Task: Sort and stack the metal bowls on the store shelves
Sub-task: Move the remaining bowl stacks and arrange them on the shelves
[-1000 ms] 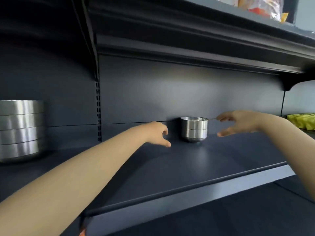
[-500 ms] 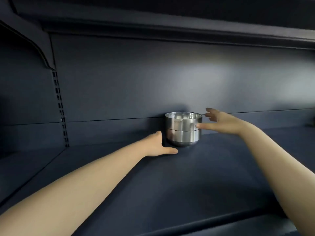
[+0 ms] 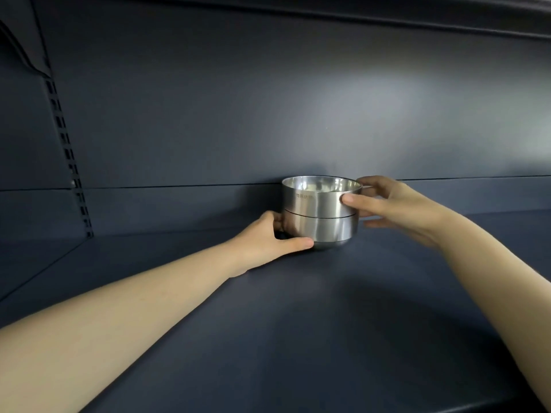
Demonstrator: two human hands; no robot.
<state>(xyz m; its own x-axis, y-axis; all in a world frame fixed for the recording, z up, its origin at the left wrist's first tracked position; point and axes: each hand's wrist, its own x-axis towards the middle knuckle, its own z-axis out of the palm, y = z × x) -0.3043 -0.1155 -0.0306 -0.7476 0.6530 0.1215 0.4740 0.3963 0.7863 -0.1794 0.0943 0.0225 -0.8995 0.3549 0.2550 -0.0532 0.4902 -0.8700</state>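
Two small metal bowls stand nested at the back of a dark shelf (image 3: 298, 323). The upper bowl (image 3: 319, 201) sits inside the lower bowl (image 3: 322, 231). My left hand (image 3: 268, 239) grips the lower bowl from the left, thumb along its base. My right hand (image 3: 393, 207) holds the upper bowl from the right, thumb on its front wall and fingers behind its rim.
The shelf's back panel (image 3: 268, 114) rises right behind the bowls. A slotted upright (image 3: 68, 153) runs down the left side. Another shelf's underside (image 3: 328, 10) hangs overhead. The shelf's front edge (image 3: 447, 408) shows at the bottom right.
Both hands have closed in on the nested bowls and now hold them. The view has come nearer; the larger stack at the left has left the frame.
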